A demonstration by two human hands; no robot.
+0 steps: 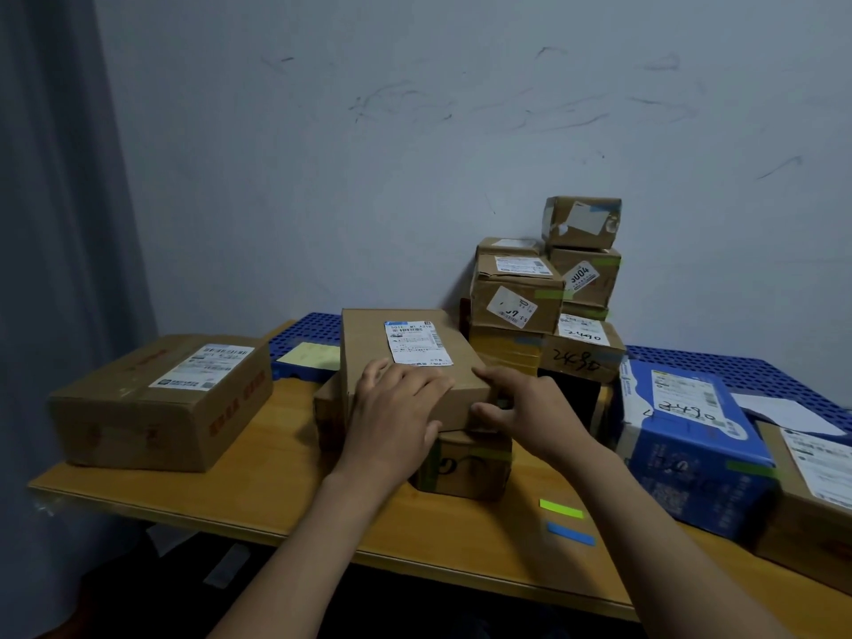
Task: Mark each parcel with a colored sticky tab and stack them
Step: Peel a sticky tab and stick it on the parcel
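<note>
One top parcel [369, 343], left fingers [415, 385] flat on it, right fingers [502, 378] pinching its near corner.

"2490" marks a brown carton [582, 362] and a blue carton [691, 438]; one label [582, 275] perhaps "5004".

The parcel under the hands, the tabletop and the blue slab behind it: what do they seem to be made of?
The parcel looks like plain brown cardboard, matte, with a white paper label stuck on top. The tabletop seems to be wood or a wood-look laminate: orange-brown, smooth, with a faint sheen. The blue slab is probably moulded plastic, judging by its even grid of small holes.
</note>
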